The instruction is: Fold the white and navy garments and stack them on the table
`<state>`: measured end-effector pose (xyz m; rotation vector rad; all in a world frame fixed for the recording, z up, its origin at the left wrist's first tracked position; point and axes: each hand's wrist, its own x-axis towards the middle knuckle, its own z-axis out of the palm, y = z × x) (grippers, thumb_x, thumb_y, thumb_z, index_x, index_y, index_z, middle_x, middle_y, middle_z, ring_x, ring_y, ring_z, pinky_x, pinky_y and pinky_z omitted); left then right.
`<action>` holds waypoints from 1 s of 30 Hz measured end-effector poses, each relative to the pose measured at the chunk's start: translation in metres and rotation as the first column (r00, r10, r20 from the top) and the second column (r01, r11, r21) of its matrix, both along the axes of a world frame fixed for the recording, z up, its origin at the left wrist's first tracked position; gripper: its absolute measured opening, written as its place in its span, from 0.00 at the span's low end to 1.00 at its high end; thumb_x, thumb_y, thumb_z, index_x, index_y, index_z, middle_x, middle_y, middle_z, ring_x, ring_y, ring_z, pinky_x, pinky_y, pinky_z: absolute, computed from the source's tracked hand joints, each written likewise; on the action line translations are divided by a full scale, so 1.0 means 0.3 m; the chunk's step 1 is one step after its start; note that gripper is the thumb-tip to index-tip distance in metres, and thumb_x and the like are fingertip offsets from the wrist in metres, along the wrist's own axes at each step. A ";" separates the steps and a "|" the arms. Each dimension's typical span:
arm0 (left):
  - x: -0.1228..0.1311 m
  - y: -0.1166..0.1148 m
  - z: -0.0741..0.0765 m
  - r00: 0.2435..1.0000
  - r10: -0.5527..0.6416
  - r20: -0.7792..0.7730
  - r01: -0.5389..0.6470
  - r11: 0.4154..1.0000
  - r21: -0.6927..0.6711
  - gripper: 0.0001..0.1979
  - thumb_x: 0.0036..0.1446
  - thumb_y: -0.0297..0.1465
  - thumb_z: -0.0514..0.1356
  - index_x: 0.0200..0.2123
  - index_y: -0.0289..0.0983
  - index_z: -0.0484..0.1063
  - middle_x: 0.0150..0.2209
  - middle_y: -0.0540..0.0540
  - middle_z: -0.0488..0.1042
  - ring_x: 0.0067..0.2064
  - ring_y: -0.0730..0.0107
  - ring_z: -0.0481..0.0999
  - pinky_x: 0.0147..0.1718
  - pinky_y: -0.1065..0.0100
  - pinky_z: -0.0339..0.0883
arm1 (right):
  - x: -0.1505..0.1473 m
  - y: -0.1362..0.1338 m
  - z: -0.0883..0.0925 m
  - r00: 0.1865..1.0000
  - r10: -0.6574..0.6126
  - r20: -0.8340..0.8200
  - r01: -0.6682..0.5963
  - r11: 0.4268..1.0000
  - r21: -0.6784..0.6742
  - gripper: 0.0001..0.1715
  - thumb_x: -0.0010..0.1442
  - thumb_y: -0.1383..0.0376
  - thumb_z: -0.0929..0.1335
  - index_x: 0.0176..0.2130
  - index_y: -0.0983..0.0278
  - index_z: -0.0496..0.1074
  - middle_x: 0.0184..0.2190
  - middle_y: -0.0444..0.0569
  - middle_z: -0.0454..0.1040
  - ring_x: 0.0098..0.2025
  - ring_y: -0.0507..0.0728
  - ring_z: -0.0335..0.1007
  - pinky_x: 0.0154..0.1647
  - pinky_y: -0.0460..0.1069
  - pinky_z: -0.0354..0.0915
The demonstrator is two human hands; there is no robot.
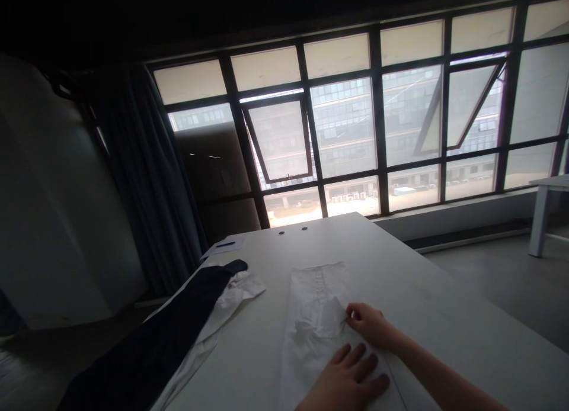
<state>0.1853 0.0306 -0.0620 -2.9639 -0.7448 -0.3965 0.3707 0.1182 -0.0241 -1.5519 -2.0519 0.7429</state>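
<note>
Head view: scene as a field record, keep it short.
left hand: palm down on white garment, fingers spread
right hand: pinching a fold of that garment
surface: white table
table left: dark cloth, white cloth alongside
far left edge: paper, dark pen on it
background: windows, two panes tilted open

A bare lane of the desk [262,334] runs up the lower middle of the frame, wide enough for a hand to pass between the dark garment [173,328] at lower left and the white cloth [300,292] near centre. A pale crumpled fabric [237,291] narrows that lane from its left side. The left grip [351,375] blocks the cloth's near end; the right grip [367,323] and its forearm bar the approach from lower right. Above them, the desktop lies free toward its far edge and right border.
</note>
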 end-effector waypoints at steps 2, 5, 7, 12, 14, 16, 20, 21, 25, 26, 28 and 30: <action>0.001 0.002 0.000 1.000 -0.002 -0.004 0.002 1.000 0.030 0.25 0.72 0.44 0.51 0.69 0.54 0.53 0.68 0.48 0.64 0.68 0.52 0.62 0.65 0.49 0.57 | 0.000 -0.005 -0.009 1.000 0.013 -0.005 -0.013 1.000 0.021 0.09 0.61 0.61 0.65 0.37 0.60 0.74 0.27 0.41 0.77 0.32 0.54 0.70 0.44 0.51 0.57; -0.001 0.001 0.012 1.000 0.000 -0.028 0.003 0.995 0.104 0.24 0.72 0.43 0.51 0.68 0.53 0.55 0.67 0.49 0.65 0.67 0.54 0.63 0.64 0.52 0.60 | 0.010 -0.004 -0.020 0.998 0.058 -0.022 -0.057 0.998 0.036 0.09 0.62 0.61 0.64 0.40 0.59 0.72 0.27 0.40 0.76 0.31 0.53 0.69 0.44 0.51 0.58; -0.005 -0.002 0.026 0.998 -0.008 -0.059 0.016 0.989 0.144 0.24 0.73 0.43 0.51 0.69 0.52 0.54 0.67 0.50 0.65 0.68 0.55 0.62 0.63 0.54 0.61 | 0.021 0.004 -0.028 0.995 0.097 -0.037 -0.096 0.995 0.033 0.09 0.58 0.62 0.66 0.41 0.59 0.71 0.27 0.39 0.76 0.31 0.53 0.69 0.40 0.49 0.59; -0.011 -0.007 0.047 0.996 -0.006 -0.093 0.020 0.989 0.146 0.25 0.73 0.44 0.49 0.70 0.52 0.52 0.69 0.50 0.63 0.69 0.57 0.61 0.64 0.56 0.61 | 0.034 0.023 -0.040 0.988 0.148 -0.049 -0.145 0.988 0.059 0.12 0.50 0.65 0.69 0.38 0.61 0.73 0.30 0.42 0.77 0.32 0.53 0.70 0.37 0.47 0.60; -0.009 -0.007 0.048 0.995 0.001 -0.096 0.008 0.995 0.098 0.25 0.73 0.43 0.49 0.70 0.52 0.52 0.69 0.50 0.62 0.69 0.55 0.60 0.64 0.54 0.60 | 0.034 0.024 -0.039 0.989 0.139 -0.044 -0.135 0.987 0.089 0.11 0.51 0.65 0.68 0.38 0.60 0.74 0.31 0.42 0.78 0.34 0.55 0.71 0.41 0.49 0.61; -0.009 -0.010 0.054 0.995 0.007 -0.100 -0.004 1.000 0.023 0.26 0.73 0.45 0.48 0.71 0.53 0.50 0.70 0.49 0.60 0.70 0.52 0.58 0.65 0.48 0.58 | 0.034 0.021 -0.038 0.991 0.127 -0.037 -0.122 0.985 0.122 0.12 0.54 0.63 0.67 0.39 0.59 0.75 0.33 0.43 0.79 0.37 0.57 0.73 0.45 0.51 0.61; -0.011 -0.023 0.082 0.994 0.055 -0.098 -0.068 0.989 -0.128 0.31 0.70 0.50 0.51 0.71 0.60 0.45 0.73 0.52 0.52 0.71 0.33 0.48 0.63 0.27 0.49 | 0.031 0.011 -0.047 0.994 0.108 -0.014 -0.104 0.979 0.177 0.13 0.58 0.62 0.65 0.41 0.59 0.76 0.36 0.47 0.80 0.42 0.59 0.73 0.50 0.54 0.60; -0.012 -0.027 0.091 0.993 0.069 -0.096 -0.085 0.982 -0.168 0.32 0.69 0.52 0.52 0.71 0.61 0.44 0.73 0.53 0.50 0.71 0.29 0.45 0.61 0.23 0.47 | 0.030 0.009 -0.052 0.995 0.104 -0.008 -0.100 0.977 0.189 0.13 0.59 0.62 0.64 0.41 0.59 0.76 0.37 0.48 0.80 0.44 0.60 0.72 0.51 0.55 0.60; -0.009 -0.039 0.117 0.993 0.089 -0.078 -0.108 0.951 -0.290 0.33 0.67 0.55 0.52 0.71 0.63 0.43 0.74 0.54 0.45 0.71 0.25 0.41 0.61 0.20 0.41 | 0.022 0.007 -0.070 0.996 0.085 0.018 -0.087 0.967 0.237 0.14 0.61 0.63 0.63 0.41 0.60 0.76 0.39 0.50 0.79 0.46 0.61 0.71 0.52 0.55 0.59; -0.008 -0.040 0.121 0.993 0.090 -0.072 -0.108 0.947 -0.302 0.33 0.67 0.55 0.52 0.71 0.63 0.43 0.74 0.54 0.44 0.71 0.25 0.40 0.61 0.20 0.40 | 0.020 0.006 -0.073 0.996 0.083 0.027 -0.087 0.965 0.247 0.13 0.61 0.63 0.63 0.40 0.60 0.76 0.39 0.50 0.79 0.47 0.61 0.71 0.52 0.55 0.59; -0.006 -0.042 0.125 0.994 0.089 -0.063 -0.104 0.942 -0.318 0.32 0.68 0.54 0.51 0.71 0.63 0.44 0.74 0.54 0.43 0.71 0.27 0.39 0.61 0.20 0.39 | 0.018 0.006 -0.074 0.996 0.082 0.037 -0.089 0.963 0.256 0.12 0.59 0.64 0.64 0.38 0.59 0.76 0.39 0.49 0.79 0.47 0.60 0.71 0.52 0.54 0.59; -0.005 -0.042 0.128 0.994 0.090 -0.057 -0.104 0.939 -0.328 0.30 0.69 0.53 0.49 0.71 0.64 0.44 0.74 0.54 0.44 0.72 0.29 0.38 0.62 0.21 0.38 | 0.017 0.006 -0.073 0.996 0.085 0.034 -0.091 0.964 0.250 0.09 0.57 0.63 0.65 0.36 0.59 0.76 0.39 0.47 0.79 0.47 0.60 0.71 0.52 0.54 0.59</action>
